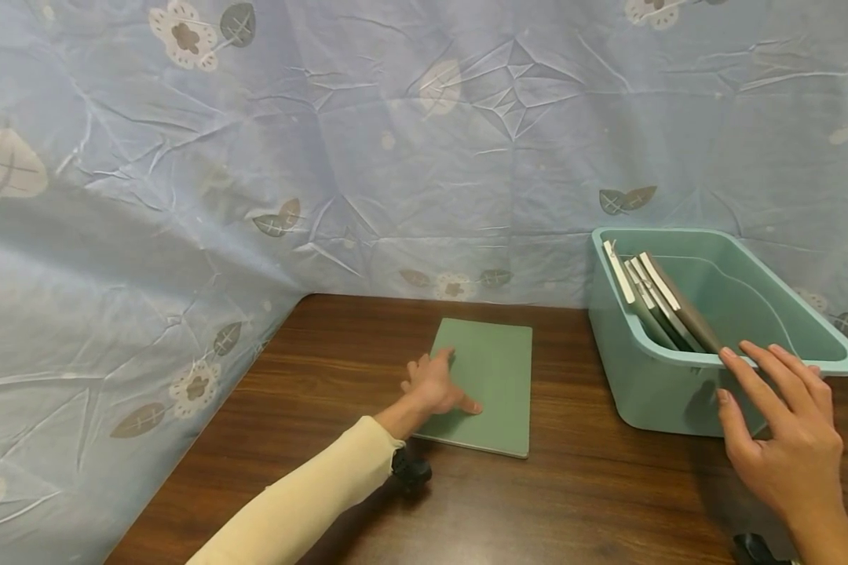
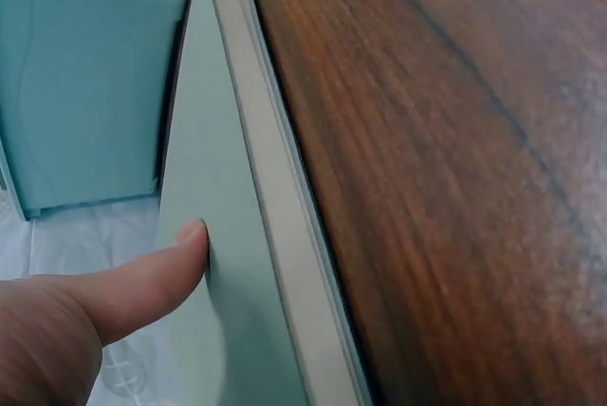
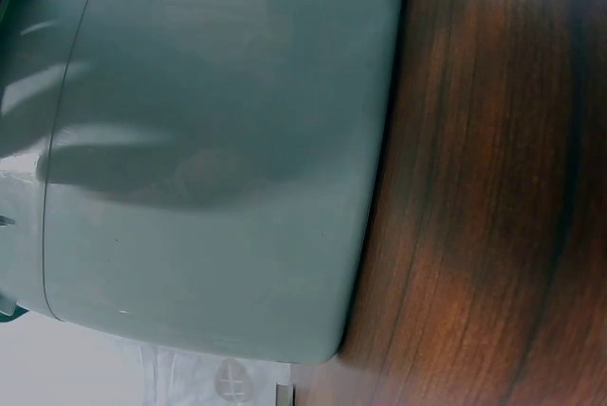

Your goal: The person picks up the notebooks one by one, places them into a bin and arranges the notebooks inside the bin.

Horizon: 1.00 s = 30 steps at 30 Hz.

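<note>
A green hardcover notebook [image 1: 498, 377] lies flat on the wooden table. My left hand [image 1: 434, 384] rests over its left edge with fingers spread. In the left wrist view the thumb [image 2: 152, 283] lies straight across the cover, and the notebook's pale page edges [image 2: 270, 188] face the camera. To the right, my right hand [image 1: 784, 431] is at the near rim of a teal plastic bin [image 1: 667, 392], fingers extended and holding nothing. The right wrist view is filled mostly by the bin's wall [image 3: 218, 235], with a shadow of fingers on it.
Several notebooks [image 1: 678, 306] lean against the left wall inside the bin. A dark wood table [image 1: 339, 369] extends around the green notebook. Behind and to the left hangs a bluish-grey patterned cloth [image 1: 367, 157].
</note>
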Each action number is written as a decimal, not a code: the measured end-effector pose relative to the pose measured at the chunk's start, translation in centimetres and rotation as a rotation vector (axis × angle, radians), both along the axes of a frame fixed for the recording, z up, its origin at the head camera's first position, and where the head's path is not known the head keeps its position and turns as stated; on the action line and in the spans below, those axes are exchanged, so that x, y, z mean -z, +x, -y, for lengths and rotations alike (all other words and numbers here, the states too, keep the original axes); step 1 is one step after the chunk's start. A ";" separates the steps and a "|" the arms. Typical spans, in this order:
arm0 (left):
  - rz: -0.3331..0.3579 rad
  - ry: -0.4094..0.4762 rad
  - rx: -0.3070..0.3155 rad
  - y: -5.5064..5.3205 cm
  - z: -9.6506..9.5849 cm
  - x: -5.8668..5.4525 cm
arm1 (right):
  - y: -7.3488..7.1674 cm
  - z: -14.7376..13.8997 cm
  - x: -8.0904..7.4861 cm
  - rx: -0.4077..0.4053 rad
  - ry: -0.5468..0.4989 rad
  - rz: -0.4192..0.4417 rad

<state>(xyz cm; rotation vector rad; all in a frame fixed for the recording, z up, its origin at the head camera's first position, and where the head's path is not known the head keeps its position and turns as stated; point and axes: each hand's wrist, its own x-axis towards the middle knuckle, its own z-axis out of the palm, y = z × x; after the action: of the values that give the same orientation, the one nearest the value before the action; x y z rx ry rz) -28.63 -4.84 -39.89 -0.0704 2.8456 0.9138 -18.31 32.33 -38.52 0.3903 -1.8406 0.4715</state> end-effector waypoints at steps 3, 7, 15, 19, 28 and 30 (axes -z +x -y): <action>0.004 -0.007 -0.021 -0.2 -0.2 0.1 | 0.0 0.0 0.0 -0.007 0.003 -0.001; -0.001 -0.013 -0.054 -0.5 0.0 0.1 | 0.0 0.2 0.0 -0.010 0.006 -0.011; -0.025 0.070 -0.096 -1.4 1.2 -0.2 | 0.1 0.3 -0.3 -0.007 0.002 -0.022; -0.052 0.130 -0.084 -1.8 1.8 -0.1 | 0.1 0.3 -0.3 -0.006 0.004 -0.020; 0.016 0.298 -0.124 -2.5 2.9 0.0 | 0.1 0.4 -0.3 -0.006 0.010 -0.023; 0.037 0.328 -0.124 -2.6 3.1 -0.2 | 0.1 0.4 -0.4 -0.009 0.005 -0.026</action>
<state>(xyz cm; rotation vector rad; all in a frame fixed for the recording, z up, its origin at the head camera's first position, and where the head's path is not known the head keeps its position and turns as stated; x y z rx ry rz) -31.19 -7.92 -39.73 -0.2239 2.6420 1.3748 -18.18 31.90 -38.14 0.4067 -1.8160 0.4658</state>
